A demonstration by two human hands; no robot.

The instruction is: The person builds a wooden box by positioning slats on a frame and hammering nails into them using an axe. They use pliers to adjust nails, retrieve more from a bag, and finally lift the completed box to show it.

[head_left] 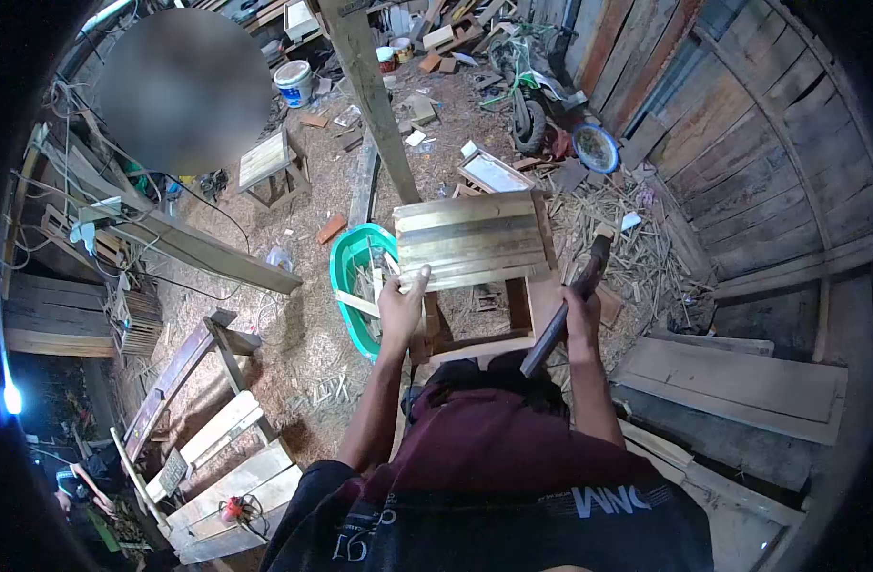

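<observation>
The left hand [398, 310] has its grip clamped on the near left corner of a slatted wooden panel [470, 243], thumb pressed on the top face and fingers hidden underneath. The right hand [579, 322] is wrapped around a long dark tool [548, 343], whose lower end points down toward the person's lap and whose upper end rises beyond the fist.

The panel sits over the far part of an open wooden frame [484, 344], directly in front of the torso; whether it rests on the frame or is held just above it, I cannot tell. Its near edge stops short of the frame's front rail, leaving an open gap between them.

On the left, room is tight: a green basin [338, 257] of wood strips stands just beside the frame, close to the left forearm. Beyond the basin, a wide stretch of shavings-strewn floor [289, 343] reaches to a slanting timber structure [184, 377]. On the right, offcuts [627, 253] are heaped near the tool's upper end, with the plank wall [761, 172] well apart behind them.
</observation>
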